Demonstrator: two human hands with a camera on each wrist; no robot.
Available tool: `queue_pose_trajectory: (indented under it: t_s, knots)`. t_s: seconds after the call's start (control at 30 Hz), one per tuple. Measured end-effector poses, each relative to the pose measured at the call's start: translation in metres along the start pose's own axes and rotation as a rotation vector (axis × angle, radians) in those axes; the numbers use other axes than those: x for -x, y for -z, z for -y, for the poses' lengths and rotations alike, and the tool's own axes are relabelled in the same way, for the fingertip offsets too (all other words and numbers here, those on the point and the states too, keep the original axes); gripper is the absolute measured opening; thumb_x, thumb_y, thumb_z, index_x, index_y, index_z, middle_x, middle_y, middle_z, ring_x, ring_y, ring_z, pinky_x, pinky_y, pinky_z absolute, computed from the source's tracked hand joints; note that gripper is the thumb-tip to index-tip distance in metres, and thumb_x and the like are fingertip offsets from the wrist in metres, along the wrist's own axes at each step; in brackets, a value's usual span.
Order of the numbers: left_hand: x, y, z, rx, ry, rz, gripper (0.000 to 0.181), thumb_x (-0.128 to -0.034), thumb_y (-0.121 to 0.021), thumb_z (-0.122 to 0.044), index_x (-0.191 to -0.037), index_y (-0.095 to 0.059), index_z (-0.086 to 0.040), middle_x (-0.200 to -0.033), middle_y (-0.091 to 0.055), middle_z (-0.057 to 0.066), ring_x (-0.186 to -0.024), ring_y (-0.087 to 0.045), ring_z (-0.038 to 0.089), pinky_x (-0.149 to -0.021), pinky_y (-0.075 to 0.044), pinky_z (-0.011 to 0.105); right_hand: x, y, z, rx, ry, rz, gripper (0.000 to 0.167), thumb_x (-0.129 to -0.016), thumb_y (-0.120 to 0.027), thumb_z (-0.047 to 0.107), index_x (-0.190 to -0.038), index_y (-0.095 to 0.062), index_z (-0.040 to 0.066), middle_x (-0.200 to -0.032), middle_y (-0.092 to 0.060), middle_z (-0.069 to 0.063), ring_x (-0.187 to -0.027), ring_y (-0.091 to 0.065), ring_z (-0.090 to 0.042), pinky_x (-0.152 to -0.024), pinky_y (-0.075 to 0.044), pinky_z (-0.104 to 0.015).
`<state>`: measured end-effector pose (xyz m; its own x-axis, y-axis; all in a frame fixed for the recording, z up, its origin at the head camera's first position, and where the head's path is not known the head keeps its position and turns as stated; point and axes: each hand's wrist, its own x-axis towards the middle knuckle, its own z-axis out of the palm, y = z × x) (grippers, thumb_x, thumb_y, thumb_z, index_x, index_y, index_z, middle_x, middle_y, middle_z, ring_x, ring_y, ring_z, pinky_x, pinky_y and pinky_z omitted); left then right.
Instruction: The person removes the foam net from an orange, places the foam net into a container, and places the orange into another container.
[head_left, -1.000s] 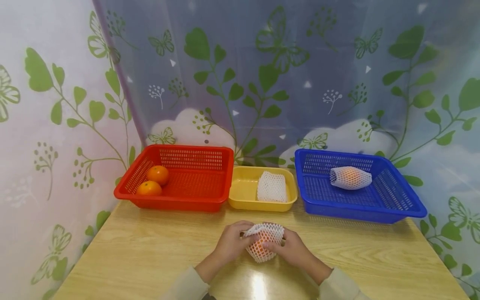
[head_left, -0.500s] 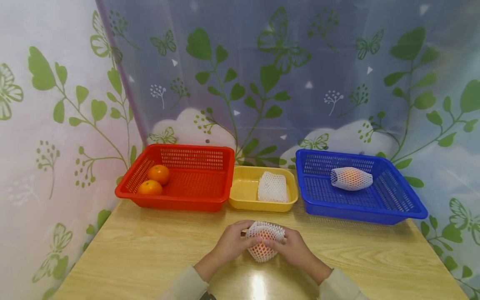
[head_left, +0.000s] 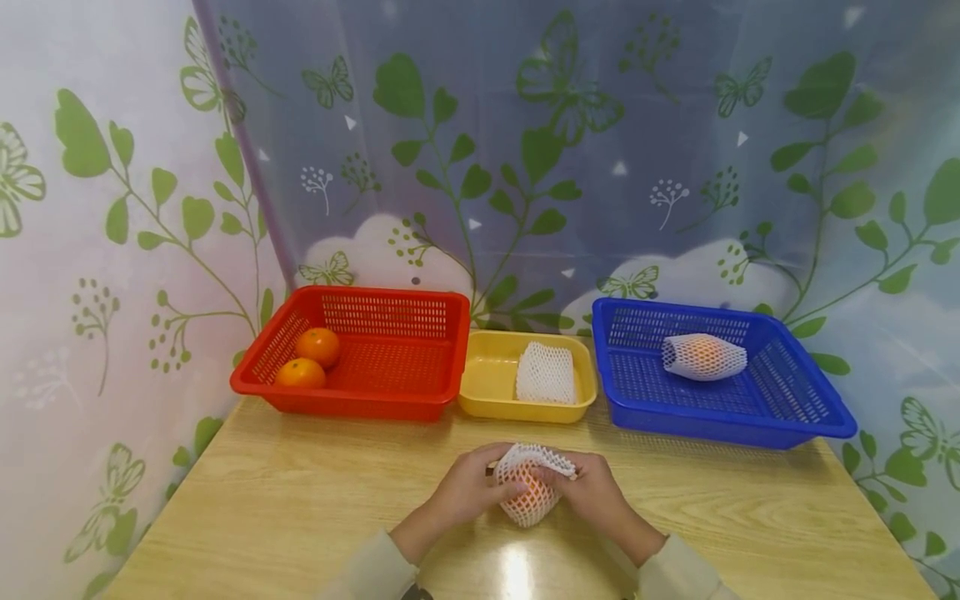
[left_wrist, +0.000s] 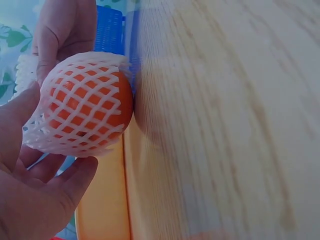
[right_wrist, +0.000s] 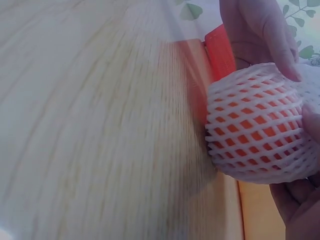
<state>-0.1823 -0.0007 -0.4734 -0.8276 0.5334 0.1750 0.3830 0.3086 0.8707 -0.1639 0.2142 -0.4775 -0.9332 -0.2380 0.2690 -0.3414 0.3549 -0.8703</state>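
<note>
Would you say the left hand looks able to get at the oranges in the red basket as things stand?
Probably not yet: the left hand holds the netted orange. Otherwise the way looks free, as nothing covers the two oranges in the red basket.

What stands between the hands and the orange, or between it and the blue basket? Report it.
The white foam net separates the left hand and right hand from the orange, where visible. Toward the blue basket, only its raised near wall visibly stands in the way.

The foam netting [head_left: 531, 503] looks matt, the tabletop [head_left: 300, 500] glossy grained wood, the red basket [head_left: 360, 403] shiny plastic.
</note>
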Motion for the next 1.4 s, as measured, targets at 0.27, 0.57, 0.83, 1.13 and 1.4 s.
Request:
queue_pose_trajectory:
  t_s: [0.27, 0.57, 0.83, 1.13, 1.4]
  knots:
    - [-0.0006, 0.0, -0.0024, -0.08, -0.026, 0.005, 0.053, -0.0858, -0.073, -0.035, -0.13, -0.06, -0.01, -0.133, -0.06, 0.006, -0.123, -0.054, 0.023, -0.102, -0.045, 0.038, 0.0017, -0.0015, 0.0011, 0.003, -0.055, -0.013, 0.027, -0.087, -0.073, 0.023, -0.108, -0.072, 0.005, -0.103, -0.073, -0.004, -0.097, -0.068, -0.011, -0.086, -0.054, -0.027]
    - [0.0, -0.0003, -0.0029, -0.021, 0.039, -0.005, 0.045, -0.0864, -0.073, -0.024, -0.128, -0.062, -0.008, -0.131, -0.059, 0.008, -0.121, -0.055, 0.025, -0.094, -0.05, 0.027, 0.0039, -0.0041, 0.0007, -0.017, -0.144, -0.007, 0.052, -0.086, -0.074, 0.019, -0.132, -0.057, 0.002, -0.123, -0.066, -0.007, -0.114, -0.061, -0.021, -0.099, -0.047, -0.031]
    - [-0.0005, 0.0011, -0.0013, -0.082, 0.047, -0.071, 0.032, -0.0851, -0.075, -0.022, -0.114, -0.071, -0.008, -0.12, -0.063, 0.008, -0.113, -0.059, 0.026, -0.085, -0.054, 0.027, 0.0066, -0.0049, -0.0009, -0.014, -0.154, 0.042, 0.051, -0.085, -0.076, 0.023, -0.128, -0.059, 0.001, -0.119, -0.067, -0.009, -0.11, -0.062, -0.023, -0.095, -0.049, -0.028]
    - [-0.0001, 0.0029, -0.0011, -0.082, 0.062, -0.074, 0.027, -0.0856, -0.075, -0.018, -0.111, -0.072, -0.008, -0.118, -0.065, 0.006, -0.112, -0.06, 0.025, -0.085, -0.054, 0.028, 0.0083, -0.0057, -0.0006, 0.006, -0.14, 0.037, 0.044, -0.082, -0.078, 0.023, -0.118, -0.064, 0.001, -0.108, -0.07, -0.007, -0.101, -0.065, -0.018, -0.091, -0.051, -0.03]
    - [0.0009, 0.0036, 0.0022, -0.044, 0.041, -0.065, 0.033, -0.0865, -0.074, -0.022, -0.115, -0.069, -0.007, -0.119, -0.064, 0.006, -0.111, -0.06, 0.023, -0.083, -0.053, 0.021, 0.007, -0.0068, 0.007, 0.007, -0.145, 0.043, 0.038, -0.084, -0.077, 0.017, -0.115, -0.065, -0.001, -0.106, -0.07, -0.01, -0.096, -0.065, -0.014, -0.086, -0.053, -0.027]
